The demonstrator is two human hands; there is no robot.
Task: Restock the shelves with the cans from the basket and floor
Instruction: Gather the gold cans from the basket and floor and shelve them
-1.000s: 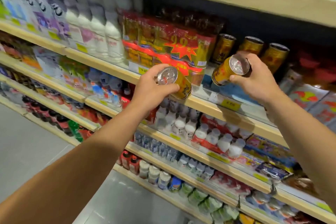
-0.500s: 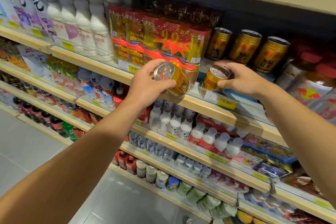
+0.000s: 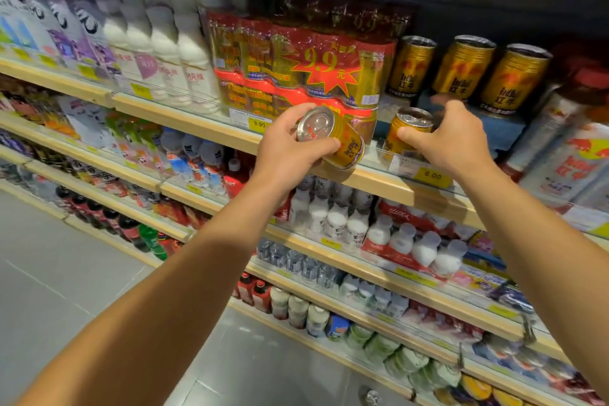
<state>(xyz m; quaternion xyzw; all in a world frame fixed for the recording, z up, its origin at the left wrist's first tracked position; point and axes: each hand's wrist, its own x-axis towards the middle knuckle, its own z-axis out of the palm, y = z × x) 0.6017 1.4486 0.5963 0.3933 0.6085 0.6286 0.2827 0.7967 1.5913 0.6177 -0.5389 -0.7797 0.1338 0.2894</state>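
My left hand grips a gold can, tilted with its silver top facing me, in front of the wooden shelf edge. My right hand holds a second gold can upright on that shelf, behind the clear front rail. Three more gold cans stand in a row on a blue riser farther back on the same shelf. The basket and the floor cans are out of view.
A red shrink-wrapped multipack stands just left of the cans. White bottles fill the shelf farther left, white-and-red pouches the right. Lower shelves hold small bottles. Grey floor lies at lower left.
My right hand has lowered its can from in front of the shelf and stood it upright on the shelf. My left hand has kept its can near the shelf edge.
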